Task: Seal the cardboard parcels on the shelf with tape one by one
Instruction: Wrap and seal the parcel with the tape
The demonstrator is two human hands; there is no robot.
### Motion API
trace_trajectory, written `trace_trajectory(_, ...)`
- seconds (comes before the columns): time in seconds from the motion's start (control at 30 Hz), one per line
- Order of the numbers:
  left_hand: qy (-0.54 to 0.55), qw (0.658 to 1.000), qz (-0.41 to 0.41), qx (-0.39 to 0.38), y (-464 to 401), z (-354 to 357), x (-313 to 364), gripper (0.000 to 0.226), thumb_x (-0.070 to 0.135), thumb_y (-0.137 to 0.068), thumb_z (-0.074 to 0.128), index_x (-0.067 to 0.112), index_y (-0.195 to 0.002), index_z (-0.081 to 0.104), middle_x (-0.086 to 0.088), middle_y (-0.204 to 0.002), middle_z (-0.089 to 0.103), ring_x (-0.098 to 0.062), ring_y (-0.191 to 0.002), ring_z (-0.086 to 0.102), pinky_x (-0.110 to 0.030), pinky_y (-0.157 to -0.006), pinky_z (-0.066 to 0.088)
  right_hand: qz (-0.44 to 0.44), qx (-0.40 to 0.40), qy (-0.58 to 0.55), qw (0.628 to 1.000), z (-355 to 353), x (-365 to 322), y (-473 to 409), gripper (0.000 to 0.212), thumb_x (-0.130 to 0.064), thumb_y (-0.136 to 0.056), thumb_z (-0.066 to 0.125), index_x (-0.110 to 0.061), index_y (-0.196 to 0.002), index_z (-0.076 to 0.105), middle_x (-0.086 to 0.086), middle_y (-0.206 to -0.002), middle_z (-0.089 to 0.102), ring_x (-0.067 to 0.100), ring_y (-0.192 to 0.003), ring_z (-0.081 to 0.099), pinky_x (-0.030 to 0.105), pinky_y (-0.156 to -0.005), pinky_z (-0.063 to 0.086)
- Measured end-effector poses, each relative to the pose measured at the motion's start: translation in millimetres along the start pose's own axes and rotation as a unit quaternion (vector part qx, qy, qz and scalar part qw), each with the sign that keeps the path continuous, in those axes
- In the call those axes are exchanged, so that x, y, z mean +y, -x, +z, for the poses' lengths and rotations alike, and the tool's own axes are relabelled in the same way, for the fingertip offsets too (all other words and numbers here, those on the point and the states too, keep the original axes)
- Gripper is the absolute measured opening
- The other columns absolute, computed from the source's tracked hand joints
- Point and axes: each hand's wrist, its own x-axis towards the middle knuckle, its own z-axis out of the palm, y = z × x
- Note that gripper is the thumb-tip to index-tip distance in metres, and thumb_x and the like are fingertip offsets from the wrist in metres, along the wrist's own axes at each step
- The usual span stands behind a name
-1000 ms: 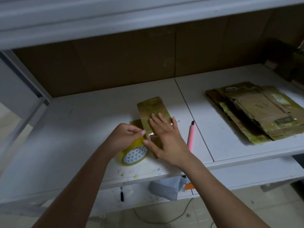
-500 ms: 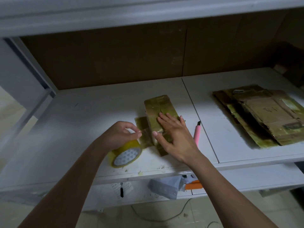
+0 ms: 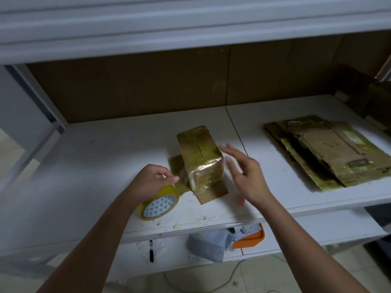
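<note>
A white shelf (image 3: 110, 157) filled the view, backed by brown board beneath another white shelf above. On its right side lay a stack of flattened cardboard parcels (image 3: 330, 149), partly covered in yellowish tape. Near the middle sat a small cardboard parcel (image 3: 198, 153), wrapped in glossy tape, with open flaps spread at its left and front. The right hand (image 3: 245, 174) hovered just beside the parcel's right side, blurred, its fingers straight and spread, holding nothing. The left hand (image 3: 150, 180) gripped a yellow tape roll (image 3: 159, 204) at the parcel's front left, fingers curled over it, with a strip of tape stretched to the parcel. On a lower ledge lay a grey bag (image 3: 209, 244) and an orange item (image 3: 251, 237).
</note>
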Motion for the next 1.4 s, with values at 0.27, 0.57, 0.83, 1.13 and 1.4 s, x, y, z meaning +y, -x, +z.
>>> trace_trajectory(0.27, 0.005, 1.0, 0.005, 0.004, 0, 0, -1, 0.018, 0.037, -0.085, 0.073, 0.02, -0.079, 0.075, -0.004, -0.082, 0.073, -0.021, -0.078, 0.069, -0.03, -0.072, 0.051, 0.06, -0.144, 0.511, 0.845, -28, 50, 13, 0.036, -0.026, -0.099, 0.046, -0.037, -0.133, 0.056, 0.002, -0.115, 0.044, 0.021, -0.114, 0.036, 0.027, -0.077, 0.04)
trace_trajectory(0.57, 0.022, 1.0, 0.008, -0.004, 7, -6, -4, 0.014, 0.037, -0.088, 0.07, 0.026, -0.08, 0.076, 0.007, -0.081, 0.074, -0.011, -0.078, 0.069, -0.024, -0.066, 0.051, 0.02, 0.028, 0.393, 0.919, -28, 38, 18, 0.019, -0.012, -0.081, 0.063, -0.013, -0.099, 0.056, 0.005, -0.087, 0.056, 0.026, -0.08, 0.053, 0.028, -0.058, 0.034)
trace_trajectory(0.83, 0.018, 0.999, 0.041, -0.024, 12, -9, -4, 0.004, 0.026, -0.089, 0.07, 0.029, -0.09, 0.073, 0.013, -0.097, 0.068, -0.013, -0.097, 0.062, -0.03, -0.079, 0.049, -0.105, 0.118, 0.013, 0.987, 4, -44, 13, 0.009, -0.02, -0.099, 0.052, -0.016, -0.106, 0.054, -0.007, -0.085, 0.062, -0.001, -0.071, 0.06, 0.005, -0.056, 0.041)
trace_trajectory(1.13, 0.04, 0.998, 0.031, 0.021, 10, -2, -7, 0.013, 0.019, -0.086, 0.072, 0.03, -0.08, 0.074, 0.015, -0.079, 0.072, 0.002, -0.076, 0.066, -0.014, -0.062, 0.048, -0.108, -0.031, -0.078, 0.991, 63, -37, 5, 0.011, -0.009, -0.09, 0.066, -0.01, -0.1, 0.064, -0.002, -0.079, 0.066, 0.013, -0.067, 0.064, 0.037, -0.056, 0.054)
trace_trajectory(1.4, 0.092, 0.995, -0.004, 0.027, 12, -8, -17, 0.013, 0.017, -0.084, 0.071, 0.027, -0.077, 0.074, 0.004, -0.082, 0.074, -0.011, -0.074, 0.071, -0.021, -0.061, 0.054, -0.04, -0.059, -0.111, 0.991, 63, -23, 3, 0.025, -0.002, -0.077, 0.065, -0.026, -0.075, 0.057, 0.001, -0.071, 0.063, 0.027, -0.068, 0.065, 0.05, -0.056, 0.052)
